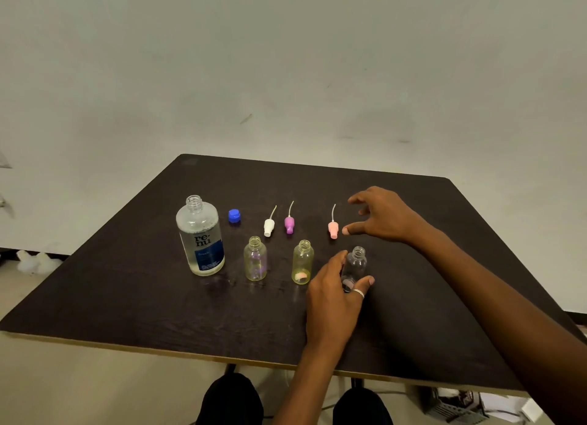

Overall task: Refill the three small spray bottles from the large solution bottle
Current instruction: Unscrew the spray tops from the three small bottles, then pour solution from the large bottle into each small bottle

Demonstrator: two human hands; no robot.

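- The left hand (333, 301) grasps the clear bottle (357, 261) low on its body, finger on one side and ringed thumb on the other. The bottle stands upright on the table (158, 297) with its neck uncapped.
- The right hand (382, 215) hangs released over the table, fingers spread and curved, holding nothing. Its thumb tip is just beside the pink head (333, 229), not touching it.
- The pink head lies on its side, its thin tube pointing away from the person.
- Left of the clear bottle stand two yellowish small bottles, both uncapped: the middle bottle (302, 262) near the left hand, and the left bottle (255, 259) beyond it.
- Behind them lie the purple head (289, 224) and the white head (269, 226), close together, tubes pointing away.
- The blue cap (234, 216) sits further left.
- The big bottle (200, 237) stands upright and uncapped at the far left. Its label reads "re-nu", with "fresh" on a blue panel; the smaller print is unreadable.
- The table is dark wood grain with a pale edge.
- A plain pale wall (286, 75) rises behind it; the person's knees (232, 399) show below the near edge.
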